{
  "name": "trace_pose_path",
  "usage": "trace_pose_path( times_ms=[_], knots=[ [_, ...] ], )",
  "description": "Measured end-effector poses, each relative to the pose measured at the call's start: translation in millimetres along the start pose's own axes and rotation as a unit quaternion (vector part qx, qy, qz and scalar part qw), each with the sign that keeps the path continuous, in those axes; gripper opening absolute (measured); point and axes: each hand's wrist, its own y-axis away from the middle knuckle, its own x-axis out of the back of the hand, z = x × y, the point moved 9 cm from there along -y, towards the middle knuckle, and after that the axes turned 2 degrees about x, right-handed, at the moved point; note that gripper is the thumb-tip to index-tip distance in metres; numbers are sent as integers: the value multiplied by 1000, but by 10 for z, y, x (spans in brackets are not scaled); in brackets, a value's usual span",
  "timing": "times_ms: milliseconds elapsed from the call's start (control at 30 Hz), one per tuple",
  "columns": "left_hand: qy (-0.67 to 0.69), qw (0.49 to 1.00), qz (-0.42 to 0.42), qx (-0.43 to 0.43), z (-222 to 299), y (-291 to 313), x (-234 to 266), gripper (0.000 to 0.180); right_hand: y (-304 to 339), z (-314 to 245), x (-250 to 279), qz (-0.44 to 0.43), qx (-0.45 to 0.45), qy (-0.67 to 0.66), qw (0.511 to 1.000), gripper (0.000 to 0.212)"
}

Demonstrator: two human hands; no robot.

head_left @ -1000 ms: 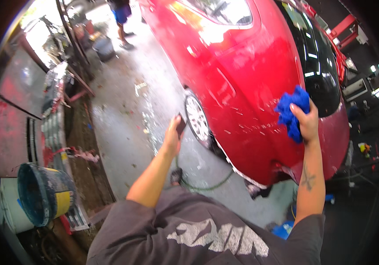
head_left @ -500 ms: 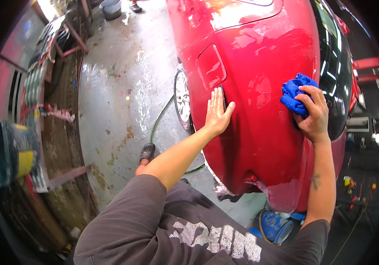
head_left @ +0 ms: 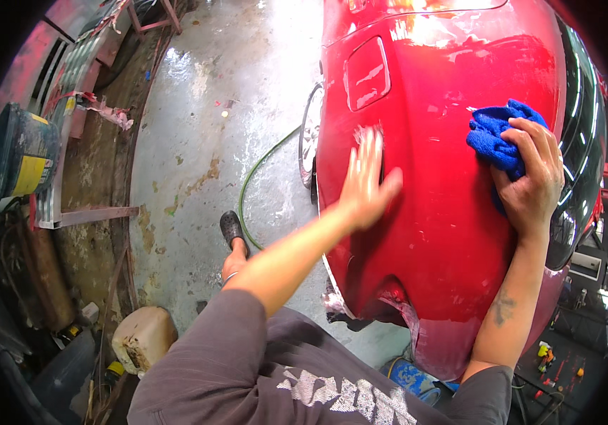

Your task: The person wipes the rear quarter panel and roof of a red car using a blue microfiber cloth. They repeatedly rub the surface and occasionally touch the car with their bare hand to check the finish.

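Note:
A red car body [head_left: 452,177] with wet, glossy patches fills the middle and right of the view. Flat on its side panel lies my left hand [head_left: 370,180], fingers stretched out and a little blurred, just below the square fuel door [head_left: 368,73]. My right hand [head_left: 532,170] is closed around a bunched blue microfiber cloth [head_left: 496,138], which rests on the panel near the dark rear window [head_left: 581,134]. Toward me, the car's lower corner has a rough opening [head_left: 391,290] with a paler, whitish edge.
A green hose [head_left: 253,173] curves over the worn grey floor [head_left: 191,142] beside my shod foot [head_left: 232,228]. To the left are a dark bucket [head_left: 17,156], a metal rack [head_left: 92,216] and a whitish jug [head_left: 143,340]. A blue container [head_left: 414,379] sits below the car's corner.
The view has shifted, and the car now sits farther right in it. My left hand has slid along the panel, slightly away from the fuel door. The right hand still grips the cloth.

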Motion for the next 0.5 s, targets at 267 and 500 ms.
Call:
trace_pose_path(
  times_ms=[267,500],
  knots=[
    [-4,998,-38,-45,578,1018,-190,95,74,109,3,-3,-26,-32,999,37],
    [-5,999,25,32,-38,-839,317,102,-162,-83,18,24,4,-62,998,37]
  ],
)
